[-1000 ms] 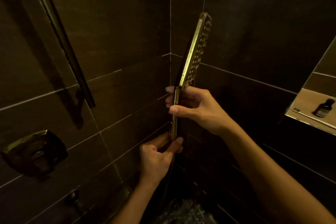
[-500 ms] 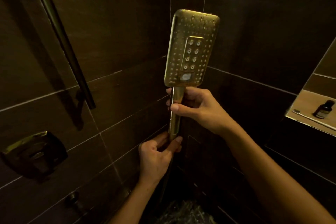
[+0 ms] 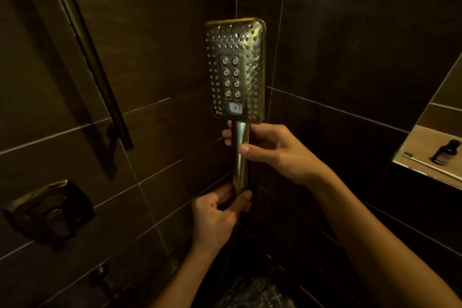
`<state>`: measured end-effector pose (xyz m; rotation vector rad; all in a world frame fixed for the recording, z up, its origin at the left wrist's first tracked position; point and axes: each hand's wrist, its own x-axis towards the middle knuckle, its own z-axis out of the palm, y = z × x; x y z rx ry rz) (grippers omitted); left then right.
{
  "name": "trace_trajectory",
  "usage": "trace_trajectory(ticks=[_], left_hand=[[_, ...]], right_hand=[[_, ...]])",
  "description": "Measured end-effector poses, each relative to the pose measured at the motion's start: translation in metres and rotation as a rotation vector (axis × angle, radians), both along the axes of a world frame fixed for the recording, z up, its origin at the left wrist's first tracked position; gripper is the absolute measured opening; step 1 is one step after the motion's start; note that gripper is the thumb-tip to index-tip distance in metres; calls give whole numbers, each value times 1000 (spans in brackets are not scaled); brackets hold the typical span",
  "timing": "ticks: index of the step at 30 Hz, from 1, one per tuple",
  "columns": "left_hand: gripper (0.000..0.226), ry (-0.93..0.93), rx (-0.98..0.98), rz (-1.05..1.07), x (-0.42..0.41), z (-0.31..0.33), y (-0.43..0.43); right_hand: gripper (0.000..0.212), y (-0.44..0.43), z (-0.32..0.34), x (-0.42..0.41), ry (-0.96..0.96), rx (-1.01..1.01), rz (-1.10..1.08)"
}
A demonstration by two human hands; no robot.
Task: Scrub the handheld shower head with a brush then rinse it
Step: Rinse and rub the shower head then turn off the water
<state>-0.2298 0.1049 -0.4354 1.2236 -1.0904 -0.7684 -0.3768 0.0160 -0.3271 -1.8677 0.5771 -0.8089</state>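
Observation:
A gold rectangular handheld shower head [image 3: 235, 70] stands upright in the shower corner, its nozzle face turned toward me. My right hand [image 3: 272, 150] grips the upper part of its round handle just under the head. My left hand [image 3: 218, 217] is closed around the bottom end of the handle, where the hose joins. A toothbrush-like brush [image 3: 430, 165] lies on the niche shelf at the right, away from both hands.
A dark slide bar [image 3: 87, 52] runs down the left wall above a square valve handle [image 3: 50, 210]. A small dark bottle [image 3: 446, 152] stands in the niche [image 3: 412, 147]. Coiled hose [image 3: 252, 292] lies below. Dark tiled walls close in on both sides.
The shower head has turned about its handle from edge-on to facing me squarely. Both hands have kept their grips at about the same places.

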Motion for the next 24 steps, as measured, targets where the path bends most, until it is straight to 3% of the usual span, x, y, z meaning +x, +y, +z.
trace_trajectory(ticks=[4, 10, 15, 17, 20, 24], left_hand=[[25, -15, -14, 42, 2, -2, -1], [40, -25, 14, 30, -2, -8, 2], [9, -9, 27, 18, -3, -5, 1], [10, -20, 17, 31, -4, -3, 0], [14, -39, 19, 49, -6, -3, 0], [22, -73, 7, 47, -5, -3, 0]], right_hand=[[34, 3, 1, 2, 10, 27, -46], [42, 5, 0, 7, 104, -183, -257], [43, 4, 2, -1, 46, 72, -25], [42, 5, 2, -4, 11, 116, 6], [31, 6, 0, 1, -5, -7, -118], [35, 6, -1, 3, 40, -137, -228]])
